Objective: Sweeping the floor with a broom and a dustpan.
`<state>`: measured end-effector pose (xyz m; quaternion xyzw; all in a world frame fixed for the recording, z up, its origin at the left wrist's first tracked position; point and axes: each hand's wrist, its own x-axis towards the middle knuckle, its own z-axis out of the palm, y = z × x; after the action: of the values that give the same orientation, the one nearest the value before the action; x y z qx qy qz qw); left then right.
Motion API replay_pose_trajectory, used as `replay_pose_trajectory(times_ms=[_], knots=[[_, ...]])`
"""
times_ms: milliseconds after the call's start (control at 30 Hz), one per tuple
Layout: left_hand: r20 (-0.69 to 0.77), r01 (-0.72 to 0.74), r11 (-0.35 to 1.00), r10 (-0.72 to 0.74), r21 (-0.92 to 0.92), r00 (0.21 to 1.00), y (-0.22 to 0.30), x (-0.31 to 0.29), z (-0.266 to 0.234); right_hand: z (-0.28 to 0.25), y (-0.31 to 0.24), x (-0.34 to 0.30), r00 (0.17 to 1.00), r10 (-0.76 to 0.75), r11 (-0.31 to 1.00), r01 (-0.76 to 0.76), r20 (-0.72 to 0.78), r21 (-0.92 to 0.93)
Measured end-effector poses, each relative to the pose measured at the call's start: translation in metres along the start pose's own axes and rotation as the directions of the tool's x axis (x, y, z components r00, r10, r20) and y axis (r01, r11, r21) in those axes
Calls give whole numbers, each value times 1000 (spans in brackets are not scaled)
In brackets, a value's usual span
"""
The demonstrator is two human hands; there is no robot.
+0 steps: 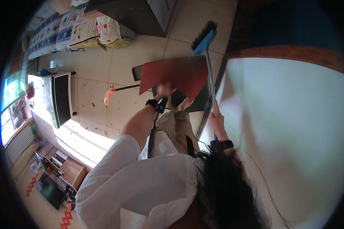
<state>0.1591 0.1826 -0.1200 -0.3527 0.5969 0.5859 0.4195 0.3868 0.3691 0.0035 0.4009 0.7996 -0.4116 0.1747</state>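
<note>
My left hand (165, 90), blurred, is at the near edge of a red mat (176, 72) and appears to grip it; the mat bends there and looks raised off the floor. My right hand (218, 121) is wrapped round the grey handle of a broom (211, 74). The broom's blue head with dark bristles points up and away, past the mat's far right corner. Partly beneath the red mat lies a dark grey mat (200, 100), close to my feet. A black rod with an orange hooked handle (109, 96) sticks out to the left of the red mat.
Dark specks of litter (93, 104) dot the tiled floor at left. A white-and-black cabinet (62, 95) stands beyond them. A bed with patterned covers (78, 32) and a dark box-like piece of furniture (130, 15) are at the far left. A large white surface (283, 126) fills the right.
</note>
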Motion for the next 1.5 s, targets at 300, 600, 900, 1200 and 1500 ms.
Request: replay_pose_trajectory(times_ms=[300, 600, 900, 1200, 1500], knots=[[37, -4, 994, 0, 112, 999, -12, 23, -6, 3, 7, -4, 998, 40, 999, -39, 49, -24], [-1, 85, 996, -85, 1, 996, -1, 9, -10, -34, 33, -122, 915, -389, 622, 175, 107, 763], [0, -36, 966, 37, 256, 999, -21, -3, -23, -71, -19, -133, 832, 80, 593, -483, 550, 645], [9, -91, 984, 91, 155, 996, -59, -6, -37, -64, -60, 39, 717, 244, -26, -668, 653, 744], [281, -400, 263, 393, 878, 876, -59, 25, -48, -84, -53, -74, 847, 324, 508, -532, 422, 678]])
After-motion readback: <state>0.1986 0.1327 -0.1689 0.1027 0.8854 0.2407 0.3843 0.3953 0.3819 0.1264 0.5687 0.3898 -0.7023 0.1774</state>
